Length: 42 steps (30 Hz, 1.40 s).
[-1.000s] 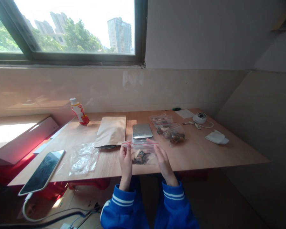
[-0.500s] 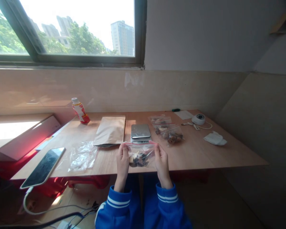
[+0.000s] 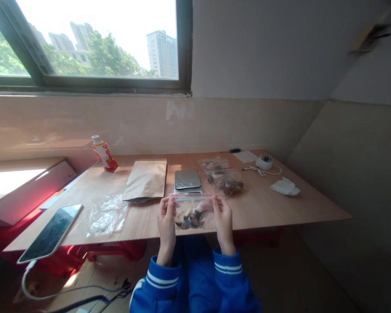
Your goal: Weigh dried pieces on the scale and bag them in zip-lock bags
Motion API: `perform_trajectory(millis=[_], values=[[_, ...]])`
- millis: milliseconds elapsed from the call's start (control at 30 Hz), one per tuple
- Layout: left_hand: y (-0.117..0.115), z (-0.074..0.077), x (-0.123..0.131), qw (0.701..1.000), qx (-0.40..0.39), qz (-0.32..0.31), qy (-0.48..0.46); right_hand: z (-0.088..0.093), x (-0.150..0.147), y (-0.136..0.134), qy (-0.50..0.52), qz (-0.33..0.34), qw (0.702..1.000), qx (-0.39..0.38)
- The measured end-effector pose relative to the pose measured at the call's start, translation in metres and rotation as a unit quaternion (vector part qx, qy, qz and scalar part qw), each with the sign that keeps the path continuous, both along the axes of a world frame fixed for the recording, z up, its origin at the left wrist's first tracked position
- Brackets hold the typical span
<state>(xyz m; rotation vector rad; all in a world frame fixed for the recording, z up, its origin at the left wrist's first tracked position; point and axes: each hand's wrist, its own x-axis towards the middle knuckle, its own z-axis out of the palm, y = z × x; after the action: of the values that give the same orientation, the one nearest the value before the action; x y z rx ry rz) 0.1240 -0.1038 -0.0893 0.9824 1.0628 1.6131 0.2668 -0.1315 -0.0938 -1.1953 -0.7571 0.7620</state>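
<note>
Between my hands hangs a clear zip bag (image 3: 195, 213) with a red seal line, holding dark and pale dried pieces that look like dried mushrooms. My left hand (image 3: 167, 217) pinches its upper left corner, and my right hand (image 3: 223, 217) pinches the upper right corner. The bag is held upright and stretched along its top, over the table's front edge. Just behind it lies a small digital scale (image 3: 187, 179) with a bare metal plate, its front partly covered by the bag. To the scale's right, several filled zip bags (image 3: 230, 184) lie overlapping.
A brown paper pouch (image 3: 147, 178) lies left of the scale, near loose clear plastic bags (image 3: 107, 216). A phone (image 3: 50, 233) on a cable overhangs the table's (image 3: 263, 213) front left edge. A bottle (image 3: 104, 153), a white camera (image 3: 264, 162) and a crumpled white tissue (image 3: 285, 187) are farther out.
The view has shifted slightly to the right. Both hands still grip the zip bag; its top is pulled straighter and its contents show more plainly.
</note>
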Motion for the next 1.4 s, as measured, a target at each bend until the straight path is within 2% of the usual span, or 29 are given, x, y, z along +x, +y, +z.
perform_trajectory(millis=[100, 300, 400, 467, 767, 1067, 1300, 1400], values=[[0.003, 0.0, -0.002, 1.0, -0.003, 0.003, -0.008, 0.004, 0.005, -0.004, -0.029, 0.011, 0.999, 0.008], [0.0, -0.001, -0.005, 1.0, -0.004, 0.014, -0.021, 0.008, 0.02, -0.012, -0.034, 0.119, 0.992, 0.011], [-0.002, 0.0, -0.007, 1.0, 0.002, 0.015, -0.016, 0.011, 0.023, -0.015, -0.04, 0.149, 0.988, 0.009], [-0.002, 0.002, -0.007, 1.0, 0.009, 0.008, -0.017, 0.013, 0.022, -0.015, -0.034, 0.137, 0.99, 0.016], [0.002, 0.002, -0.01, 0.999, 0.018, -0.035, 0.0, 0.012, 0.015, -0.011, -0.064, -0.011, 0.997, 0.029], [0.0, 0.006, -0.016, 0.998, 0.045, -0.04, 0.036, 0.007, 0.015, -0.01, -0.105, -0.032, 0.994, 0.029], [-0.003, 0.008, -0.019, 0.999, 0.037, 0.012, 0.038, 0.014, 0.008, -0.012, -0.085, -0.049, 0.994, 0.05], [-0.005, 0.006, -0.022, 0.999, 0.025, 0.007, 0.031, 0.015, 0.005, -0.015, -0.092, -0.056, 0.992, 0.059]])
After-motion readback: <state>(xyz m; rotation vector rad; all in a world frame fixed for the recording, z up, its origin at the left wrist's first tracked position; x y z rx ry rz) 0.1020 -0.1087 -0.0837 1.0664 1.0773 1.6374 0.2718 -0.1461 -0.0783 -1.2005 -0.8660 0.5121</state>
